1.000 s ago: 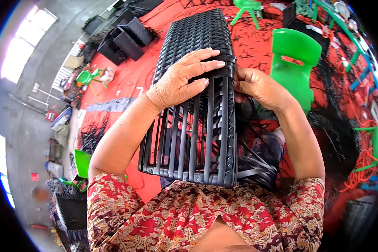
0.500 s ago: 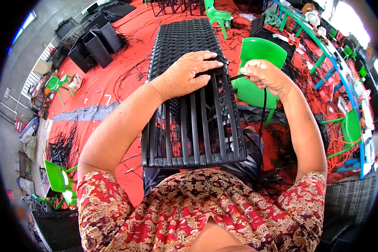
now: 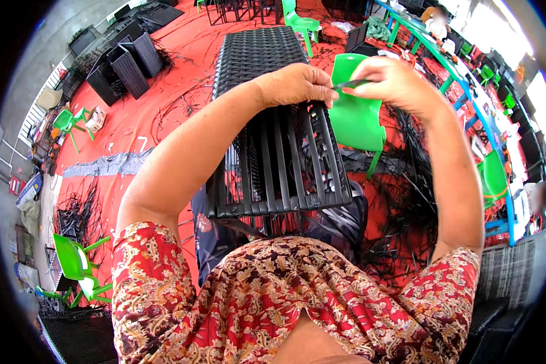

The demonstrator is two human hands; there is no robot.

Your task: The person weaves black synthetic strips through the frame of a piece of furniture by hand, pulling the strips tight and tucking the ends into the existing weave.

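A: Since half a second earlier our right hand (image 3: 389, 80) had lifted off the woven black panel (image 3: 273, 130), pinching a dark strand (image 3: 350, 84) between thumb and fingers.

B: And the left hand (image 3: 297, 84)?

A: It lay curled over the panel's slats, pressing down, not gripping around anything. The panel rested on our lap, long axis pointing away from us toward the red floor (image 3: 164, 79).

B: Advice?

A: We judged the strand should be kept taut and in line with the slats. Green chair (image 3: 355, 115) sat just beyond.
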